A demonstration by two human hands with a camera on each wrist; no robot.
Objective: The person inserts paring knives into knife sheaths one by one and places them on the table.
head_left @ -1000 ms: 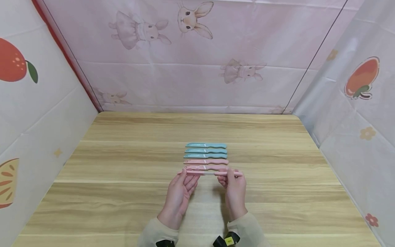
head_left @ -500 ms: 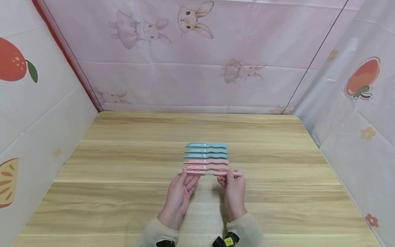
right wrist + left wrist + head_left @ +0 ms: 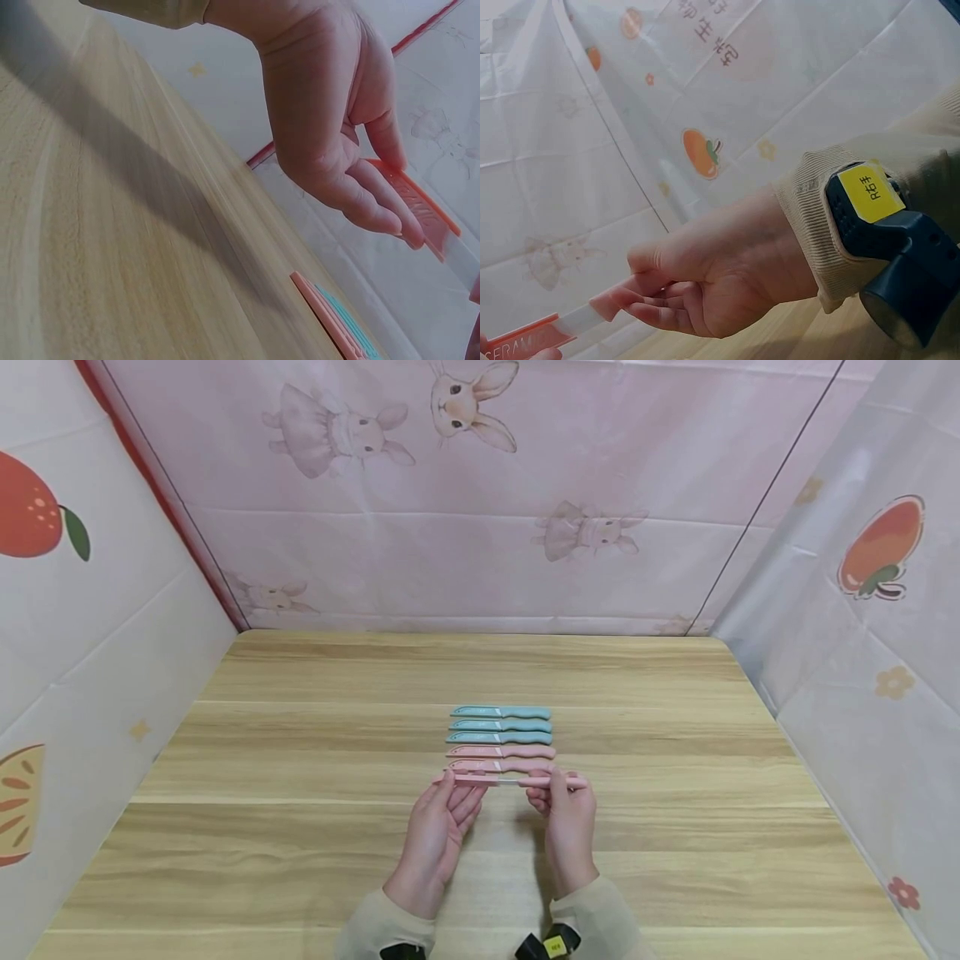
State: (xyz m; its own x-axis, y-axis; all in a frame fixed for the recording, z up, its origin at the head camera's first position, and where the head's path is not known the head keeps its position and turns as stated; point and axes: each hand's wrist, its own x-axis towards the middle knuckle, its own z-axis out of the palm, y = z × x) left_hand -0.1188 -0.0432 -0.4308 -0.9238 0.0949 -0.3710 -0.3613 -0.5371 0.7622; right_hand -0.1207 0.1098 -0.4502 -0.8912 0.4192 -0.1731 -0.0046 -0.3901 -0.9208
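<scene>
A pink ceramic paring knife [image 3: 577, 782] is held level above the near side of the table, between my two hands. My left hand [image 3: 433, 839] pinches its pink sheath [image 3: 472, 780], thumb on top and fingers beneath. On the handle, my right hand [image 3: 572, 835] has thumb and fingers closed in a pinch. A short stretch of white blade [image 3: 581, 321] shows between sheath and handle; the tip is hidden inside the sheath. Just beyond the hands, two more pink knives [image 3: 528, 752] and three blue knives [image 3: 525, 713] lie sheathed in a row, handles to the right.
The wood-grain table [image 3: 225, 843] extends around the hands. Pink rabbit-print cloth [image 3: 450, 568] stands behind it, with white fruit-print cloths [image 3: 840, 693] along both sides. Each sleeve carries a dark wrist camera [image 3: 551, 943].
My right hand and the knife handle have shifted very slightly left, so a little less blade shows. My left hand and the row of knives look unchanged.
</scene>
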